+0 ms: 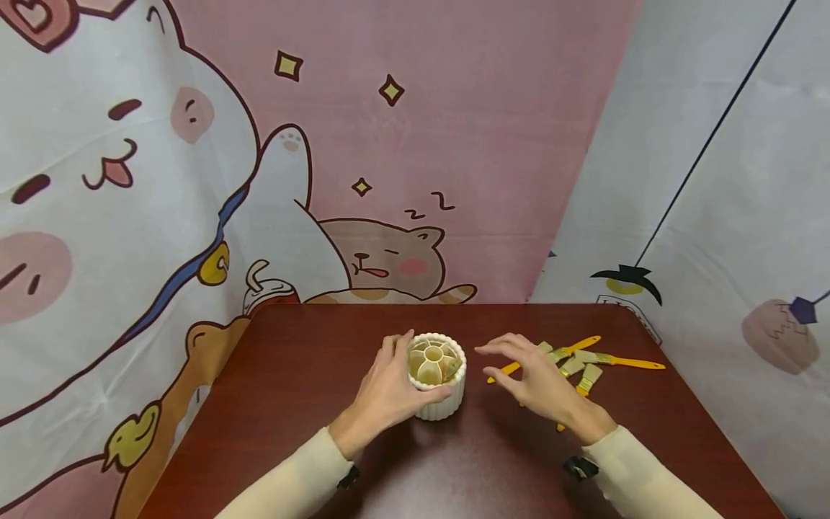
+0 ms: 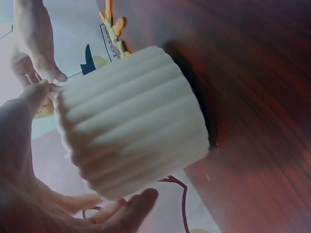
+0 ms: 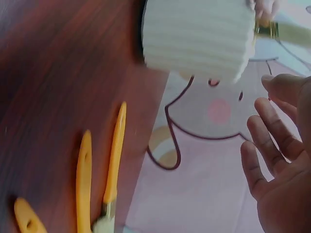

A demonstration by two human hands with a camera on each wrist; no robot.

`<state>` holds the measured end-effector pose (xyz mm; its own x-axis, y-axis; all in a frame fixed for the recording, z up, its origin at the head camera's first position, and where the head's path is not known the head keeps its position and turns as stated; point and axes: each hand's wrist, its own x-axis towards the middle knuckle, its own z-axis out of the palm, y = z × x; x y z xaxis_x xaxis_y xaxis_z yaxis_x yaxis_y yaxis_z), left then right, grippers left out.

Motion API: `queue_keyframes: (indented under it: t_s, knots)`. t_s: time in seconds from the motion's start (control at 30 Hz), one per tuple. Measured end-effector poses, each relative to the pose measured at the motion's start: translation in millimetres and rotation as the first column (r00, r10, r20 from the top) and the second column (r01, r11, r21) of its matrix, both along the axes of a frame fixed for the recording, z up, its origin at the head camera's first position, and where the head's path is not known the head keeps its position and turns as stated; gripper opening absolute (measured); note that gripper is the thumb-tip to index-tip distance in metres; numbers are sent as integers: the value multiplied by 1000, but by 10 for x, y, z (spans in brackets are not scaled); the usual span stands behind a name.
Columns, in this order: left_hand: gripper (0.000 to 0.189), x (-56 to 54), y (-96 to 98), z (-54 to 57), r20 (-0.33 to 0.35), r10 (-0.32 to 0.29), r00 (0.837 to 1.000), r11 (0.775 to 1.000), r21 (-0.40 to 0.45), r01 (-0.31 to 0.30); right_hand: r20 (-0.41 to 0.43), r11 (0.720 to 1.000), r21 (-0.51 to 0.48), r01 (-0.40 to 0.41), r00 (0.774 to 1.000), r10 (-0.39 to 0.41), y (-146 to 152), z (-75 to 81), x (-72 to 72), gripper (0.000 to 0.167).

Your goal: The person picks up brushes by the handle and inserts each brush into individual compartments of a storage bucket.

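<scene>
A white ribbed round holder [image 1: 441, 411], divided inside into petal-shaped compartments, stands on the dark red table. My left hand [image 1: 392, 393] grips it near the rim, with the thumb across the near side and the fingers at the left and far side. From the holder's mouth a paintbrush [image 3: 291, 36] sticks up, bristles outward, in the right wrist view. To the right of the holder my right hand [image 1: 541, 382] hovers with relaxed, spread fingers and nothing between them. Beyond and beside it lie several paintbrushes [image 1: 638, 363] with yellow handles and pale bristles.
The brushes overlap in a loose pile on the right of the table [image 1: 311, 360], their handles pointing various ways. A cartoon-printed cloth [image 1: 467, 144] hangs behind the table's far edge and along its sides.
</scene>
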<state>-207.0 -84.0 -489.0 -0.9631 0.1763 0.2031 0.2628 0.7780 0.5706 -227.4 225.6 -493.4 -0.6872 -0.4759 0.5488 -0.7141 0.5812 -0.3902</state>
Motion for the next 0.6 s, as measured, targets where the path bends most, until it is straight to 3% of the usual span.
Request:
queue_keyframes:
  t_s: [0.23, 0.6]
  knots:
    - [128, -4, 116, 1, -6, 69, 998, 995, -66, -69, -5, 997, 40, 71, 997, -71, 207, -56, -100, 46]
    - [120, -35, 49, -15, -25, -7, 1000, 1000, -5, 7, -2, 983, 89, 158, 987, -159, 441, -201, -248, 39]
